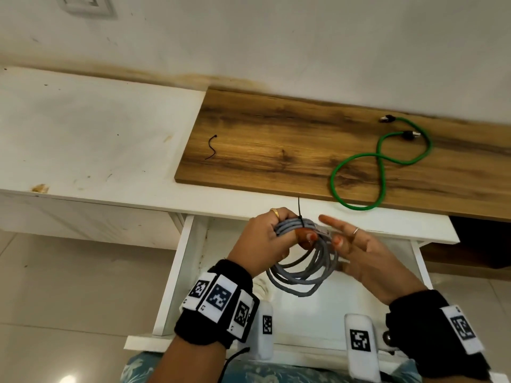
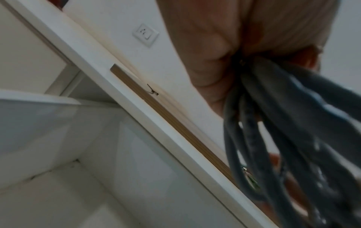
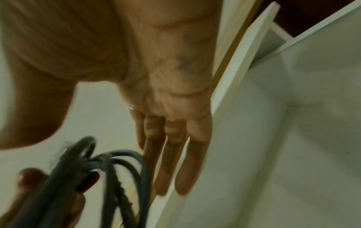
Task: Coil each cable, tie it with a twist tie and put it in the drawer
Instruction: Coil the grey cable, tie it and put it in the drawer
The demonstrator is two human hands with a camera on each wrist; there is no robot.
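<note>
Over on the left the white counter (image 1: pixel 91 139) stands against the wall, with a wall socket (image 1: pixel 83 4) high above it. A wooden board (image 1: pixel 290 145) lies on the counter further along, and near its left end rests a loose black twist tie (image 1: pixel 210 147), bent into a squiggle.

Below the counter edge the white drawer (image 1: pixel 177 272) is pulled out. Above it the left hand (image 1: pixel 262 241) has its fingers and thumb curled round the top of a coiled grey cable (image 1: pixel 301 269), whose loops hang down over the drawer's inside. A black tie (image 1: pixel 300 217) is wrapped round the bundle just where the hand grips it, one end sticking straight up. From the left wrist view the loops (image 2: pixel 293 138) dangle out of the closed fist.

Just to the right, the right hand (image 1: pixel 356 252) is spread with fingers straight, holding nothing; its fingertips lie close beside the coil, and I cannot tell whether they touch it.

Far right on the board, well apart from the hands, a green cable (image 1: pixel 378 161) lies uncoiled in a loose figure of eight, both plugs near the wall.
</note>
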